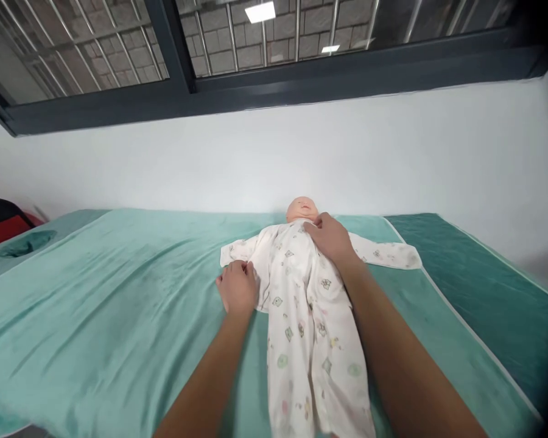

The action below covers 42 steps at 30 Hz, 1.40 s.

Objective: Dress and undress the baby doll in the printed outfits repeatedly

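A baby doll (pixel 301 208) lies on its back on a teal sheet (pixel 119 304), dressed in a white printed romper (pixel 310 316) with both sleeves spread out. My left hand (pixel 237 286) is closed on the romper's left side, near the left sleeve. My right hand (pixel 331 237) rests on the doll's chest by the collar, fingers pinched on the fabric just under the chin.
The sheet covers a wide bed against a white wall (pixel 256 158). A darker green mattress edge (pixel 484 286) shows at the right. A red and black object (pixel 2 222) sits at the far left. A barred window (pixel 210 36) is above.
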### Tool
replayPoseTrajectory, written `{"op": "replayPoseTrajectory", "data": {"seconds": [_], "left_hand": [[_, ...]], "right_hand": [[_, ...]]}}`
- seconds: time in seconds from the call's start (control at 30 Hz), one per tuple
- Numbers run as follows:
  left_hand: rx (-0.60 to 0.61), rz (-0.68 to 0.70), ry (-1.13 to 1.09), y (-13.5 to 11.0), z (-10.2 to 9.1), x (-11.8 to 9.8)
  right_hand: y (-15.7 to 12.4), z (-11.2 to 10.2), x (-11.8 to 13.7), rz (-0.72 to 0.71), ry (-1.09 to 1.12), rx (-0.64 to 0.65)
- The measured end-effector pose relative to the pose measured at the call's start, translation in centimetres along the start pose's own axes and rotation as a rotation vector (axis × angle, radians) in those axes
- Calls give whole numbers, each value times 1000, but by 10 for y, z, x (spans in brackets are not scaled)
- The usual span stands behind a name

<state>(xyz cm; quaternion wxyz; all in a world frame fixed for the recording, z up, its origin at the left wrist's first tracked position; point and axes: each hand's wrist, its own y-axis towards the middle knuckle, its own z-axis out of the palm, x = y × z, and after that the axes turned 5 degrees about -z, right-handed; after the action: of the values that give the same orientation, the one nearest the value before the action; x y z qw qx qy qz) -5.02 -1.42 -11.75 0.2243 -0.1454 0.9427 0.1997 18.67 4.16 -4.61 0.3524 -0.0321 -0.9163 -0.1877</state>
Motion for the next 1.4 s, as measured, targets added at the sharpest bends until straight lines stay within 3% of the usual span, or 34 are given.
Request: {"op": "replayPoseTrajectory", "data": {"seconds": [0.2,0.33,0.43,0.53,0.63,0.73,0.8,0.87,0.97,1.03,1.13,1.23,1.4], "left_hand": [[-31,-190,-664,15,0,-5],[217,-286,-1166,24,-16,-15],[382,-269,-1386,25,-37,-36],[574,-121,-1357,14,-59,-68],[803,117,-1008,-4,-78,-96],[1094,338,-739,-18,-93,-108],[1237,422,-739,-19,-97,-108],[1157,384,-852,-10,-91,-105],[683,178,-878,14,-67,-102],[498,110,-725,31,-47,-104],[497,196,-660,51,-24,-115],[553,276,-690,61,-13,-131],[580,252,-644,66,-1,-143]], "right_hand": [[7,-3,-15,18,56,23],[10,-4,-14,14,117,21],[9,-9,-12,69,287,47],[8,-15,-5,134,521,29],[5,-16,5,113,545,38],[2,-14,11,78,472,86],[1,-12,10,83,476,109],[1,-11,8,80,494,118],[3,-10,5,33,515,87],[6,-10,2,0,538,66],[10,-11,-3,5,596,85],[12,-13,-9,91,756,162],[11,-13,-12,190,918,193]]}}
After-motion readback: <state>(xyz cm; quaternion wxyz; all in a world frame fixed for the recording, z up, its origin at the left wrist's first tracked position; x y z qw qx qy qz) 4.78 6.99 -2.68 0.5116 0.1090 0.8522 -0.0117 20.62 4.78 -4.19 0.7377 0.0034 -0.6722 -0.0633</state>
